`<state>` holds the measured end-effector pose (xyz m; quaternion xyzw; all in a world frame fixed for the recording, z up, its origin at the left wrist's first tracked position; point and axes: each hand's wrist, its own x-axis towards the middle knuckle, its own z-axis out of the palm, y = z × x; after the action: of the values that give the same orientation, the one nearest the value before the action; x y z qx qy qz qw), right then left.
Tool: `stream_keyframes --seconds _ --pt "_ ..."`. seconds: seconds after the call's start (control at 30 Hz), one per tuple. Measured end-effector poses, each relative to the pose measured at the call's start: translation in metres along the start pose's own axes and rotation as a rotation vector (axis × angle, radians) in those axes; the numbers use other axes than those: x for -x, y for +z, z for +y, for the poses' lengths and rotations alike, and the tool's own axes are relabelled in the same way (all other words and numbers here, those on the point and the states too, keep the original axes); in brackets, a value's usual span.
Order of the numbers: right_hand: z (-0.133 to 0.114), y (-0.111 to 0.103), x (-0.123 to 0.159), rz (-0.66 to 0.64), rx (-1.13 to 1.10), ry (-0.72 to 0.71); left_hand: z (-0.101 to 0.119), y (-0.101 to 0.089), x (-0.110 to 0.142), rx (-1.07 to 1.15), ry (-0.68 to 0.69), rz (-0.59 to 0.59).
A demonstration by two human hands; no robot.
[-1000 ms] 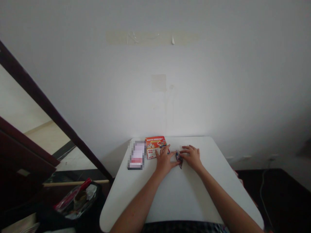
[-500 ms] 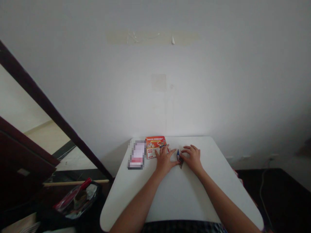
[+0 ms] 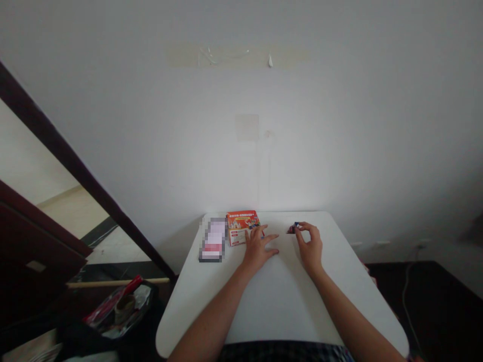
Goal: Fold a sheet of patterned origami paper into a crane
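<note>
Between the thumb and fingers of my right hand (image 3: 310, 245) is a small dark, folded paper-like piece (image 3: 293, 229) with blue and reddish print; its exact kind is too small to make out. It is held just over the right half of the white table. My left hand (image 3: 257, 248) has its fingers spread and holds nothing. Those fingers reach over the lower right corner of a red and white printed booklet or flat box (image 3: 242, 221), partly covering it.
A phone-like device (image 3: 213, 241), blurred by pixelation, lies left of the booklet on the white table (image 3: 279, 311). Behind the table rises a white wall (image 3: 320, 125). On the floor at left sits a bag of items (image 3: 124, 306) near a wooden stick (image 3: 113, 283).
My right hand has moved up and slightly right, carrying the small piece away from my left hand. The left thumb no longer touches it, and the piece has turned from upright to sideways.
</note>
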<state>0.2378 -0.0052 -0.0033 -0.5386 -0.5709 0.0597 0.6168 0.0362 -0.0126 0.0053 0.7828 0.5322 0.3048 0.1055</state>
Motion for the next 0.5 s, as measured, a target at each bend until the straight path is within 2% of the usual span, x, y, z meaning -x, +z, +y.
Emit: stream_keyframes --seconds 0.1,0.3,0.5 --pt "0.000 0.000 0.001 -0.123 0.059 -0.028 -0.001 -0.002 -0.001 0.021 0.024 0.009" --pt "0.008 0.004 0.003 -0.369 0.150 0.004 -0.004 0.001 -0.002 0.066 0.036 0.048" --pt "0.009 0.005 0.005 -0.459 0.178 -0.023 -0.005 0.010 -0.004 0.090 0.036 0.082"
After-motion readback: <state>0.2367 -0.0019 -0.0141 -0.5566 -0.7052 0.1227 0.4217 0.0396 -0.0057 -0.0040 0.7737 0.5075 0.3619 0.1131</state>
